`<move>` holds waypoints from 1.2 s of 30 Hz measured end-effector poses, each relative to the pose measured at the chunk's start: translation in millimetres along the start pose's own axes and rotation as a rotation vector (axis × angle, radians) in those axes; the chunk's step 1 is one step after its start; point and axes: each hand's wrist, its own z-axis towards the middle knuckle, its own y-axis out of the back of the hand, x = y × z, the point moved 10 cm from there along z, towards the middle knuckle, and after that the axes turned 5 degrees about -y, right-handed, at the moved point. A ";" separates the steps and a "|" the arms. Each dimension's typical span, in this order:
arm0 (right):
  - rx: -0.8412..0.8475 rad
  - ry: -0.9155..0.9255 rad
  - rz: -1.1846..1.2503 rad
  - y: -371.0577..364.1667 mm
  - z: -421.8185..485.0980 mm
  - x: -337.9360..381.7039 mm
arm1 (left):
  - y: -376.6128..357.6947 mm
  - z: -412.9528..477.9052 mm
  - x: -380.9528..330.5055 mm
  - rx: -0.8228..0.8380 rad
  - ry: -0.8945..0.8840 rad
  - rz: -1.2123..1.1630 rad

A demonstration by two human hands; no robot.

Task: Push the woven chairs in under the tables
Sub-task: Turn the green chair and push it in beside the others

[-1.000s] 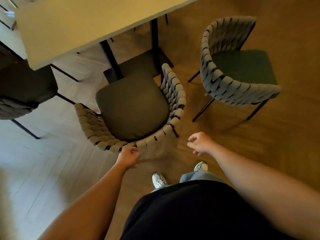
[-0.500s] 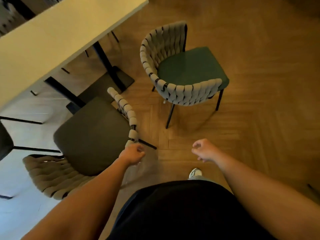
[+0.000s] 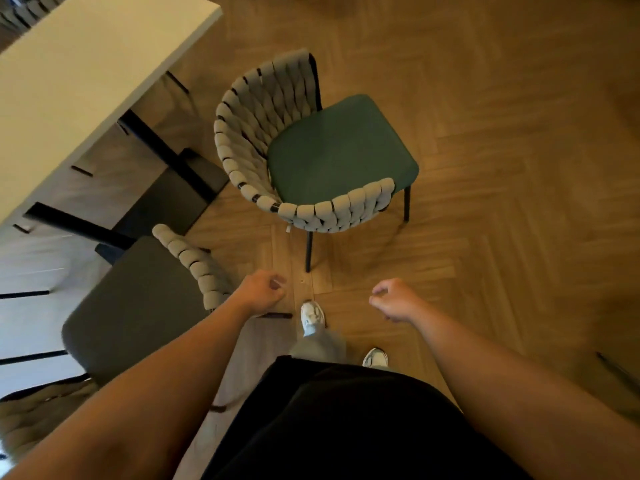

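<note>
Head view. Ahead of both hands, beyond the feet: green-seated woven chair [image 3: 341, 157] on the wood floor [image 3: 502, 168], standing apart from the desk [image 3: 86, 64] and just off its far right corner. Turned the wrong way: woven back curves toward the desk and toward the person, open seat front faces right, away from the desk's long edge. Probably needs swinging round before any push.

Near rim of that back sits about midway between the hands, neither one clearly nearer.

Left hand [image 3: 265, 294]: loosely curled, grasping nothing, just beside the woven arm of the grey-seated woven chair [image 3: 138, 299]. That chair faces the desk's long edge, with its front close to the black desk base.

Right hand [image 3: 393, 299]: released, fingers loosely bent, holding nothing.

No container in view.
</note>
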 end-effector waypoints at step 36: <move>-0.124 -0.592 1.286 -15.4 225.9 151.0 | 199.7 295.8 23.0 0.186 -0.310 1.141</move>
